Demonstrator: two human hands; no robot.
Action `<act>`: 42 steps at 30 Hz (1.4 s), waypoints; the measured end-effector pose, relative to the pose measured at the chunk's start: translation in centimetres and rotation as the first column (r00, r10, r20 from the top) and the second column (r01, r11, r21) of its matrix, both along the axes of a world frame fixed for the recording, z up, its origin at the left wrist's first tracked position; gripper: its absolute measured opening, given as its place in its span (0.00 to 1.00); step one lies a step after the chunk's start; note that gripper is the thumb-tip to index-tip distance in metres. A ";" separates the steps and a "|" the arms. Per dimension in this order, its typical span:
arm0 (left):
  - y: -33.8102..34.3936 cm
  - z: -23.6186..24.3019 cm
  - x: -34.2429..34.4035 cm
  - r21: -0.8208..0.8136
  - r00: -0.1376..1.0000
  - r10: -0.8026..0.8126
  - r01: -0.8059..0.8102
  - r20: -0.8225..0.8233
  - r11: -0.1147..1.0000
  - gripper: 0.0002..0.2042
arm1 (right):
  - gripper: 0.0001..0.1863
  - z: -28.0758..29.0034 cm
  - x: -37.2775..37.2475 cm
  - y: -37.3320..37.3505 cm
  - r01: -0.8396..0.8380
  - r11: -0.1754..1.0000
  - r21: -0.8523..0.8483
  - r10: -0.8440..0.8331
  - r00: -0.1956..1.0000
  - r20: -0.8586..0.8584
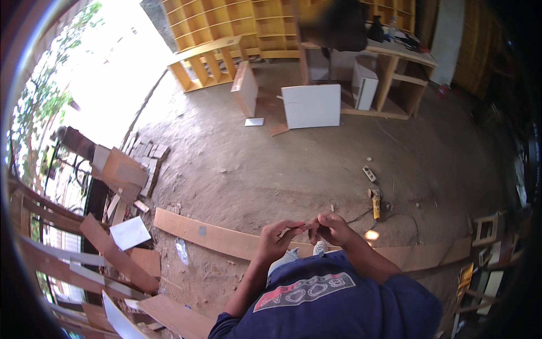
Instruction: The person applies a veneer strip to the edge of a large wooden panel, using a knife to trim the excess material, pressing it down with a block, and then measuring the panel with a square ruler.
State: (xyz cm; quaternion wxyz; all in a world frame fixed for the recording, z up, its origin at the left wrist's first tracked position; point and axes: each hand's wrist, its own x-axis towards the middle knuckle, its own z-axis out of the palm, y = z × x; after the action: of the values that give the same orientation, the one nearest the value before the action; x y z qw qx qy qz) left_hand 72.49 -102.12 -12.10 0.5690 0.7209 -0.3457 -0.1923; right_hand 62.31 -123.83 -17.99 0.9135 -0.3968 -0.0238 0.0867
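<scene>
In front of my chest, my left hand [279, 238] and my right hand [334, 228] meet at the fingertips. The left fingers are pinched together, pointing toward the right hand. The right hand is closed, its thumb pressed against curled fingers. Whatever lies between them, if anything, is too small to make out. Below the hands, a long brown board [226, 242] lies across the floor at my feet. To the right of my right hand, a yellow angle grinder [376, 208] rests on the dirt with its cable, beside a white power strip [368, 173].
Ahead stand a white panel [311, 107], a wooden cabinet frame [389, 85] and a low yellow rack [203, 65]. Yellow shelving [220, 22] lines the back. Stacked bricks [151, 158] and loose boards [116, 254] crowd the left. Wood offcuts [485, 229] lie at right.
</scene>
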 end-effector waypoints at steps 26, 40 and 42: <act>25.6 -6.7 -5.8 -0.180 0.462 0.696 -0.879 -0.550 0.441 0.11 | 0.36 3.9 13.6 24.9 -0.383 0.316 -0.868 0.783 0.622 0.010; 41.4 -8.3 -8.9 -0.100 0.228 0.835 -0.974 -0.501 0.205 0.16 | 0.27 8.4 17.7 46.8 -0.125 0.050 -0.991 0.993 0.112 0.036; 42.3 -9.3 -8.9 -0.119 0.232 0.823 -0.973 -0.518 0.199 0.18 | 0.27 8.0 18.1 48.5 -0.127 0.040 -0.991 0.997 0.075 0.030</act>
State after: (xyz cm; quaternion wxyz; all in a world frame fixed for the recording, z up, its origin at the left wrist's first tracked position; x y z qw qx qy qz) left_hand 63.55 -59.81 -21.43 0.7592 0.5936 0.2254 0.1429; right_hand 80.38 -75.31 -9.95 0.2663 -0.6836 -0.5892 0.3385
